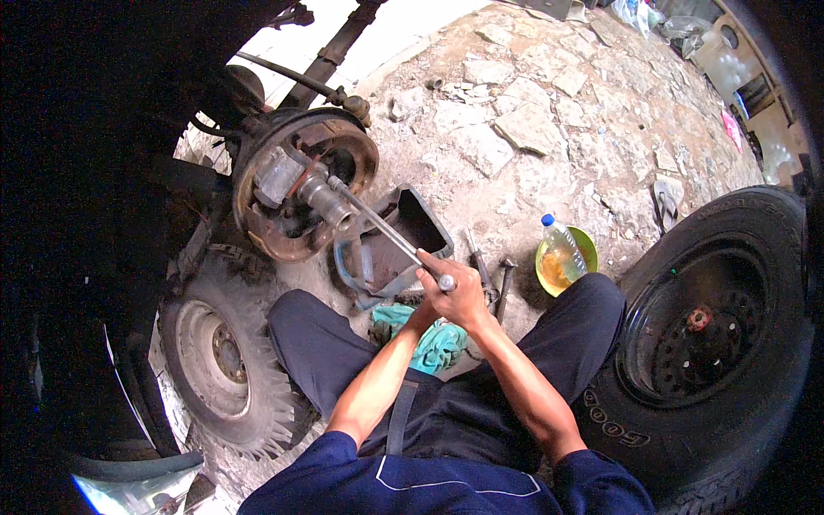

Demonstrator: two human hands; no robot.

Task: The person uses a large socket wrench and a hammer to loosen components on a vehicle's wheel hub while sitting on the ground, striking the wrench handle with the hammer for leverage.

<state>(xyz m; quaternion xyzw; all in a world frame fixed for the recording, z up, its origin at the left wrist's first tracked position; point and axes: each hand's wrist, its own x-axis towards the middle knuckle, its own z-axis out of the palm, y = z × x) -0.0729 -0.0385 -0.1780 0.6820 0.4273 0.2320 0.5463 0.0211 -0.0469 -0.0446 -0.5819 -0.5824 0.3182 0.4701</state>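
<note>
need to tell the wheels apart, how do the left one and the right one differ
The left wheel has a pale rim; the right wheel has a black one. The left wheel's tyre looks dusty grey; the right wheel's is darker, with outlined lettering on its sidewall. The right wheel looks larger in the picture than the left wheel. Both have a tyre on a rim.

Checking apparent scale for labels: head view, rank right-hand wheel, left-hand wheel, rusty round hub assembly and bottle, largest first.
1. Right-hand wheel, though nearness may help
2. Left-hand wheel and rusty round hub assembly: too close to rank
3. Bottle
</note>
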